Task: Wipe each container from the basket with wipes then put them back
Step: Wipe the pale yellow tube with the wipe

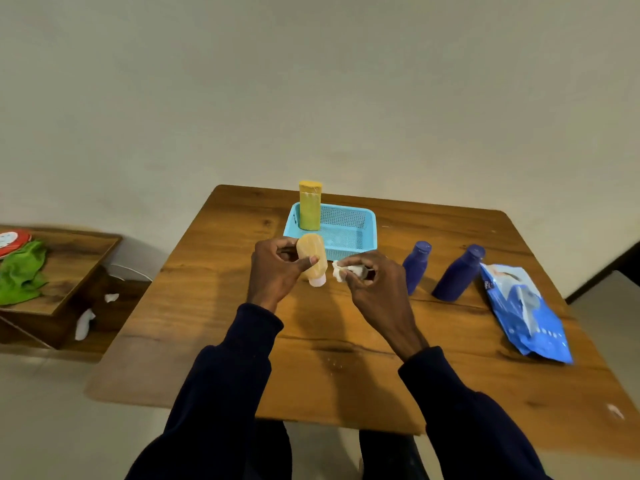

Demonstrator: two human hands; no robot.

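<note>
My left hand grips a pale orange bottle held upside down, its white cap pointing at the table, just in front of the blue basket. My right hand pinches a crumpled white wipe beside the bottle, a small gap apart from it. A taller yellow container stands upright in the basket's left corner. Two dark blue bottles stand on the table to the right of the basket.
A blue wipes pack lies near the wooden table's right edge. At the left stands a lower wooden shelf with a green cloth and a red-and-white item. Used white wipes lie below it.
</note>
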